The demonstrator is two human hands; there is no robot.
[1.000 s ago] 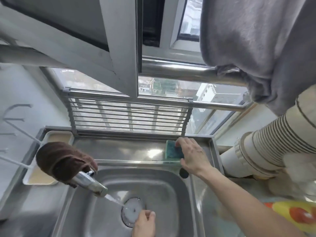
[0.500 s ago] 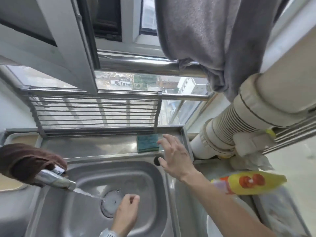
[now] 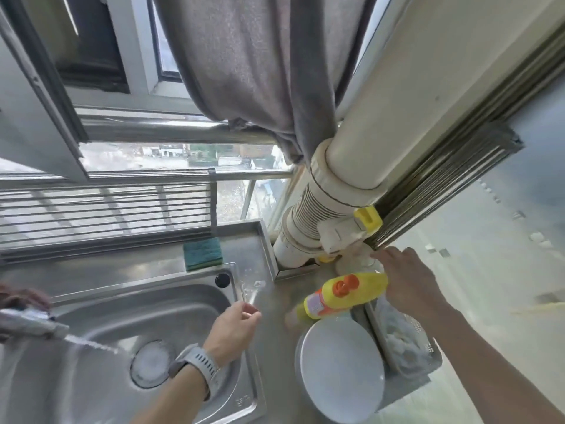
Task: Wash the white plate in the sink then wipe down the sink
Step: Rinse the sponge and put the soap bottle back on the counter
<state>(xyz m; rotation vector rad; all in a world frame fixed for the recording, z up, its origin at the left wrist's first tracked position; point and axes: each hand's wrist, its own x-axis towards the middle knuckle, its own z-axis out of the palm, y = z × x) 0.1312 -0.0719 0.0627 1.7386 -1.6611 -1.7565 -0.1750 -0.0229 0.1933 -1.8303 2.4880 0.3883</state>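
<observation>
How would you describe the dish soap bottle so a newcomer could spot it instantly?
Start at the steel sink and move right along the counter to the white plate. Just behind the plate lies the yellow bottle, by the right hand. Its yellow body and orange label stand out.

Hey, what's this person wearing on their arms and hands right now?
Both forearms are bare, no sleeves showing and no gloves. The left hand has a grey sports watch with a slotted strap on its wrist. The right hand wears nothing visible: no ring, band or watch.

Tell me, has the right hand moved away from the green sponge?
Yes. The right hand left the sponge on the sink ledge and now reaches the yellow bottle.
</observation>
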